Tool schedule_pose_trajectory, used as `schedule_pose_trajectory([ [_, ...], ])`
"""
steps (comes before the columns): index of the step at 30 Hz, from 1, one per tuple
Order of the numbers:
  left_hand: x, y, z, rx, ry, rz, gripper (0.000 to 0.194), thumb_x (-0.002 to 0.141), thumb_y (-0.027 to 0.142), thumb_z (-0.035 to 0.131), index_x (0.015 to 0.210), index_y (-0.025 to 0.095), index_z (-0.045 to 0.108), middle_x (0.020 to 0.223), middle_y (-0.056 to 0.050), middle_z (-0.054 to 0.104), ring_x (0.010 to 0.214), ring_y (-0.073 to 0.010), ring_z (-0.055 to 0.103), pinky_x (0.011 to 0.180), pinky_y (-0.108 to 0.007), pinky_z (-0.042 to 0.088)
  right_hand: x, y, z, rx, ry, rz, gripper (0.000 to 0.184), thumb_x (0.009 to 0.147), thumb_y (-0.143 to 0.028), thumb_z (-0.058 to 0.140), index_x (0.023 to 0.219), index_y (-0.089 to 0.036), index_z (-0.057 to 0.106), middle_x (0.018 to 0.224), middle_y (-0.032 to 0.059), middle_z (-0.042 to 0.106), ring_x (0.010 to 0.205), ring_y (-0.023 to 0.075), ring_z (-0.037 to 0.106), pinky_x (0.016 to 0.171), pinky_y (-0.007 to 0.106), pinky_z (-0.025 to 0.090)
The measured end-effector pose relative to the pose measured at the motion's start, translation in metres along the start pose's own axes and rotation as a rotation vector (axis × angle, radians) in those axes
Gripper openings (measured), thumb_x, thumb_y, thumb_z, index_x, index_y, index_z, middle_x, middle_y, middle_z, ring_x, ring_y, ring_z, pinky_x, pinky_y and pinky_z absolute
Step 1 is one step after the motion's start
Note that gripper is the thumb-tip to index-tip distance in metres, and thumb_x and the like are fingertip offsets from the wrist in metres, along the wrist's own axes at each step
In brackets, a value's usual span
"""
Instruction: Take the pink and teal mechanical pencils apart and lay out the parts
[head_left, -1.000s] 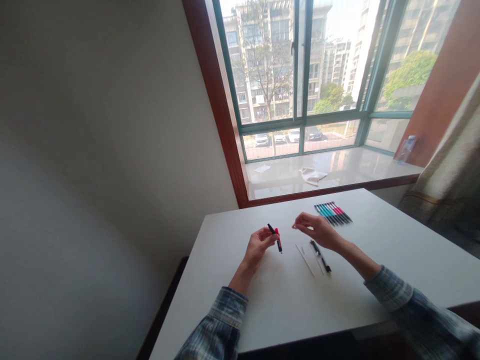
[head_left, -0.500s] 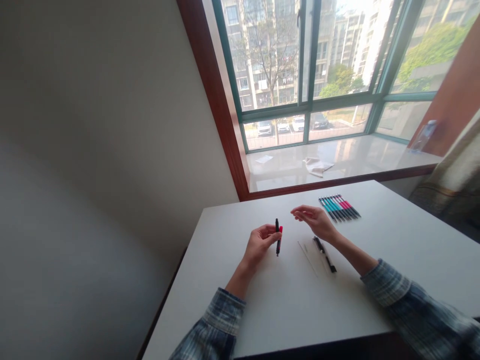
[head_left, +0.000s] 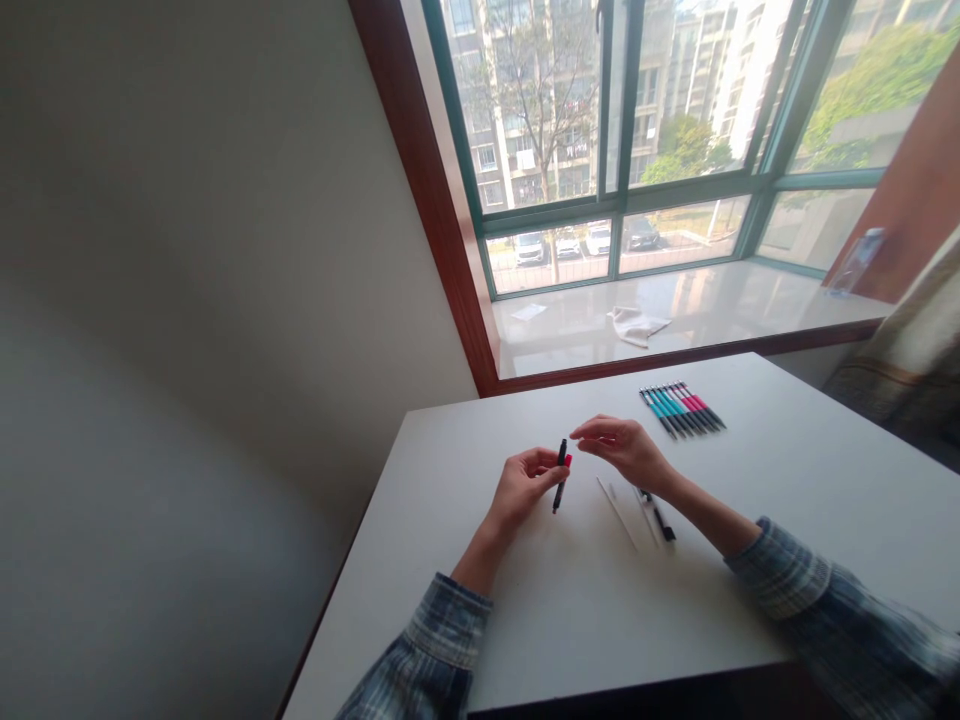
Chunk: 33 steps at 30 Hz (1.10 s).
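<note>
Over the white table, my left hand (head_left: 519,488) is closed on a black pen (head_left: 559,492), held nearly upright and leaning slightly right. A short red piece (head_left: 568,461) shows beside the pen at the fingertips; whether it is part of the pen I cannot tell. My right hand (head_left: 619,447) is just right of the pen's top, fingers stretched toward it, apart from it and holding nothing visible. Below that hand lie thin white rods (head_left: 617,514) like pen refills and a black pen part (head_left: 663,524), partly hidden by the wrist.
A row of several turquoise, white and pink pens (head_left: 682,410) lies at the back right of the white table (head_left: 540,620). Behind it, the window sill (head_left: 570,345) holds a crumpled cloth (head_left: 636,325) and a clear bottle (head_left: 857,262). A wall (head_left: 225,350) rises on the left.
My right hand has moved left and closer to the top of the pen. The pen in my left hand has tilted slightly to the right.
</note>
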<state>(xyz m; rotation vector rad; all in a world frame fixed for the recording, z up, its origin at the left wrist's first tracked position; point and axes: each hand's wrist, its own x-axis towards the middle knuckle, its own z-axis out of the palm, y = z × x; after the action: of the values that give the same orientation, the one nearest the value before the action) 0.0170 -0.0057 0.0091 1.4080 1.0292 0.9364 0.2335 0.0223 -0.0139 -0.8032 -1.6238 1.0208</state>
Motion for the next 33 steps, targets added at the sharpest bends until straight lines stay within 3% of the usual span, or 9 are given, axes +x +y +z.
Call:
schedule_pose_trajectory([
  [8,0.002,-0.004,0.0,0.006,-0.011,0.005,0.029,0.075,0.038,0.084,0.09,0.015,0.079,0.089,-0.009,0.075,0.08,-0.0207,0.066,0.076,-0.032,0.051,-0.002,0.001,0.006,0.091,-0.033,0.054,0.03,0.081,-0.043,0.08,0.101,-0.02,0.077,0.101,0.0072,0.078,0.096,0.024,0.074,0.092,0.04,0.06],
  [19,0.003,-0.004,0.0,-0.006,-0.017,-0.007,0.029,0.072,0.038,0.086,0.088,0.015,0.079,0.089,-0.009,0.075,0.08,-0.0206,0.066,0.076,-0.032,0.051,-0.001,-0.001,0.007,0.103,0.036,0.043,0.028,0.079,-0.044,0.082,0.094,-0.02,0.077,0.095,0.0069,0.078,0.09,0.0233,0.074,0.088,0.039,0.061],
  [24,0.003,-0.003,-0.001,-0.03,-0.027,-0.004,0.031,0.072,0.04,0.086,0.088,0.015,0.078,0.087,-0.008,0.074,0.078,-0.0199,0.065,0.076,-0.032,0.05,-0.001,0.0,0.009,0.096,-0.026,0.058,0.032,0.079,-0.048,0.081,0.094,-0.019,0.077,0.095,0.007,0.078,0.09,0.0238,0.074,0.085,0.038,0.061],
  [29,0.005,-0.005,-0.006,-0.091,-0.019,0.005,0.032,0.072,0.039,0.087,0.091,0.015,0.078,0.092,-0.008,0.075,0.082,-0.0199,0.065,0.081,-0.032,0.05,0.0,-0.002,0.004,-0.044,-0.005,0.039,0.035,0.082,-0.05,0.077,0.099,-0.02,0.077,0.098,0.0073,0.078,0.091,0.0239,0.074,0.085,0.038,0.06],
  [33,0.006,-0.007,-0.011,-0.171,0.023,0.016,0.029,0.076,0.038,0.085,0.094,0.017,0.077,0.094,-0.007,0.073,0.085,-0.0179,0.063,0.083,-0.031,0.049,0.0,-0.007,-0.008,-0.38,0.036,-0.052,0.026,0.089,-0.049,0.07,0.092,-0.024,0.077,0.091,0.0049,0.078,0.083,0.0219,0.07,0.077,0.037,0.057],
])
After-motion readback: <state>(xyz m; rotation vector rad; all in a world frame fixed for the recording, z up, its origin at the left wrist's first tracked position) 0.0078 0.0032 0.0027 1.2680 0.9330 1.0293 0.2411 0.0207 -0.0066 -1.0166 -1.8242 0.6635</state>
